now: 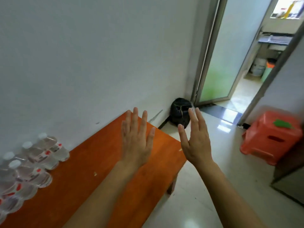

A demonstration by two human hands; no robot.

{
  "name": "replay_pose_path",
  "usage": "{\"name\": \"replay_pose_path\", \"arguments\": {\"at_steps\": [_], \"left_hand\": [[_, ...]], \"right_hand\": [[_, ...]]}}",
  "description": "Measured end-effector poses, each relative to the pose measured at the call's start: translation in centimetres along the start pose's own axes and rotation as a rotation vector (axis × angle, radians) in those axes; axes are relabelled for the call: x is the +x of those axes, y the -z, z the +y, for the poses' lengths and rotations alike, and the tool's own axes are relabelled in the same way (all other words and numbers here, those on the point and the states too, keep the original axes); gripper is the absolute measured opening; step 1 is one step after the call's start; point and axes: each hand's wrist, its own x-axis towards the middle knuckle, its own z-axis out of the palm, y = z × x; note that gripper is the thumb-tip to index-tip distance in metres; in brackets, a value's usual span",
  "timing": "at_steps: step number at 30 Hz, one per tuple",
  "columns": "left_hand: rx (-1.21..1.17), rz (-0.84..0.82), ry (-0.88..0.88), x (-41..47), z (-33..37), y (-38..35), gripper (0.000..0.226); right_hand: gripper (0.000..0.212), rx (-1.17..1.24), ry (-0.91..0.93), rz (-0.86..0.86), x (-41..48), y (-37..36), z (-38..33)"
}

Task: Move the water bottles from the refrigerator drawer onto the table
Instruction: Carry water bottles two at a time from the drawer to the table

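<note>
Orange table (82, 186), wood-look top, set along a white wall (82, 55).

Water bottles (32, 165): several, clear plastic, white caps, red-marked labels. They are clustered on the table by the wall, well to the left of the left fingers and nearer the viewer. None is held.

Left hand (136, 142): back up, raised over the far part of the table. Its fingers (135, 117) are straight and spread apart, holding nothing.

Right hand (195, 142): just right of the left, apart from it, past the table's end edge with the floor (197, 195) beneath. Fingers straight, slightly apart, thumb out to the left, holding nothing.

Black bag (178, 112): on the floor in the wall corner, beyond the right fingertips and partly hidden by them.

Frosted glass door (218, 63): metal frame, ajar, beyond and to the right of the right fingers.

Orange plastic stool (269, 137): on the floor well to the right of the right fingers, with a green item (282, 124) on its seat, too blurred to name.
</note>
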Motion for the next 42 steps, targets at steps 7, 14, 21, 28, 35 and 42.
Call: {"name": "replay_pose_path", "arguments": {"at_steps": [7,14,21,28,35,42], "left_hand": [[-0.042,-0.098,-0.274,-0.8,21.8,-6.9,0.063],[-0.128,-0.154,-0.542,-1.9,38.1,-13.9,0.064],[-0.254,-0.266,-0.707,-0.8,52.7,-22.2,0.069],[-0.309,-0.316,-0.830,2.8,68.3,-30.4,0.064],[-0.311,-0.490,-0.986,3.8,81.1,-35.6,0.069],[-0.254,-0.561,-0.979,4.3,89.5,-42.5,0.066]], "right_hand": [[0.060,-0.178,-0.165,0.164,-4.4,19.9,14.0],[0.061,-0.276,-0.374,0.293,-9.2,32.6,25.3],[0.062,-0.393,-0.537,0.377,-12.0,41.5,35.8],[0.060,-0.527,-0.646,0.375,-8.7,51.1,46.7],[0.059,-0.592,-0.823,0.458,-9.9,59.5,54.6],[0.061,-0.559,-0.917,0.420,-10.3,64.1,64.5]]}}
